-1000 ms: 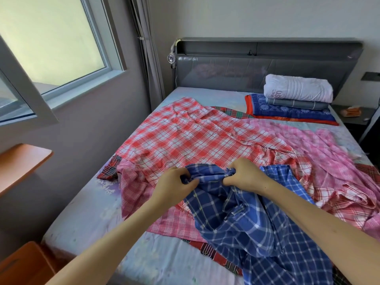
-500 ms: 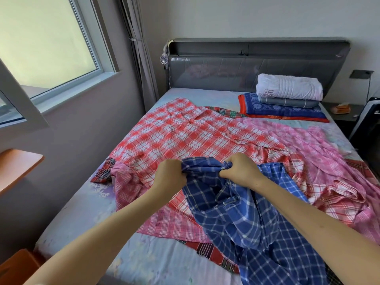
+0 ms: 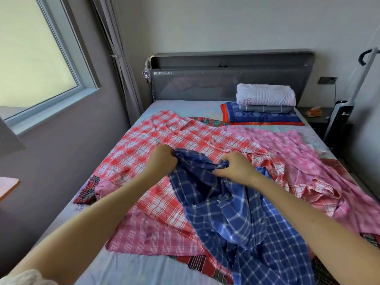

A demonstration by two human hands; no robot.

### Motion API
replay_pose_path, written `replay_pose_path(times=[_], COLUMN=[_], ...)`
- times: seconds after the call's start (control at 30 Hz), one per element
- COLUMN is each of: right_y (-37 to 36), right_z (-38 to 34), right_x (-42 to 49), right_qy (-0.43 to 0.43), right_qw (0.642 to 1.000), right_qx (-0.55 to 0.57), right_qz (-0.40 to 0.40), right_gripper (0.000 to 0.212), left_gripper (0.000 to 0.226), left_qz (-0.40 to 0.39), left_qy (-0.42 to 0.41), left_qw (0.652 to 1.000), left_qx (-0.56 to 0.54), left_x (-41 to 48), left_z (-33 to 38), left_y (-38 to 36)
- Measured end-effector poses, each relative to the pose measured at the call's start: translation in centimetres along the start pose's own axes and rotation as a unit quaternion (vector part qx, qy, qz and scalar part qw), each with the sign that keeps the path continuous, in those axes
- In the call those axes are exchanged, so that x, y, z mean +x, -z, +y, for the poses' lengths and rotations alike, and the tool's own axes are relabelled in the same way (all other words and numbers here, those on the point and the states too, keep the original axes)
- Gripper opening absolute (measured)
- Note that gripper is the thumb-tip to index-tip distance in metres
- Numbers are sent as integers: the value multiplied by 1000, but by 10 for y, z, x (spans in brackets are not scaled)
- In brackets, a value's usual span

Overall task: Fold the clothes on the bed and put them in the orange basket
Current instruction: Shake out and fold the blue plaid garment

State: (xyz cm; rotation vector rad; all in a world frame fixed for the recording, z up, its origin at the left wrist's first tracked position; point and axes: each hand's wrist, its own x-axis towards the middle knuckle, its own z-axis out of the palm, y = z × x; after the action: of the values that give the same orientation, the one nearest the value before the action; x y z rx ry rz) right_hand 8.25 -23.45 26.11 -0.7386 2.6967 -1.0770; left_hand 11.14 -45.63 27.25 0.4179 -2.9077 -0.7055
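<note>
We hold the bunched top edge of the blue checked shirt [image 3: 236, 223] with our left hand [image 3: 162, 159] and right hand [image 3: 236, 168], fingers [image 3: 221, 172] curled into the cloth. It lies over a red checked cloth [image 3: 156, 138] on the bed [image 3: 185, 105], a pink cloth [image 3: 298, 153] beside it. Folded linens [image 3: 265, 97] are stacked by the headboard [image 3: 205, 83].

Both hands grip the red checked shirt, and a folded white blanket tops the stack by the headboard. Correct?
Not the red one: the left hand and right hand grip the blue checked shirt, which lies over the red checked shirt, as the head view shows. The white blanket does top the stack.
</note>
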Motion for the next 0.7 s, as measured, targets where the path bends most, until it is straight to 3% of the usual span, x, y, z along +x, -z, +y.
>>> replay_pose_path(times=[0.07,0.27,0.33,0.4,0.5,0.57,0.7], right_y=[25,115,144,173,208,229,263], right_z=[2,20,30,36,37,32,22], right_x=[-1,-14,-14,-11,-7,-10,-6], right_qy=[0,-6,-30,-34,-12,8,15], right_qw=[999,977,956,939,936,934,956], right_qx=[31,140,196,243,305,341,282], right_qz=[32,161,216,242,175,107,80], right_gripper=[29,28,40,70,93,94,87], left_gripper=[18,15,18,22,21,2,5], left_qz=[55,165,183,186,177,161,122], left_qy=[5,34,37,24,-23,-39,-36], left_qw=[998,985,981,982,984,985,989], left_qx=[-13,-41,-47,-37,5,38,69], left_x=[23,80,94,105,119,125,139], left_z=[1,0,4,16,37,47,55], left_y=[24,87,103,115,125,132,143])
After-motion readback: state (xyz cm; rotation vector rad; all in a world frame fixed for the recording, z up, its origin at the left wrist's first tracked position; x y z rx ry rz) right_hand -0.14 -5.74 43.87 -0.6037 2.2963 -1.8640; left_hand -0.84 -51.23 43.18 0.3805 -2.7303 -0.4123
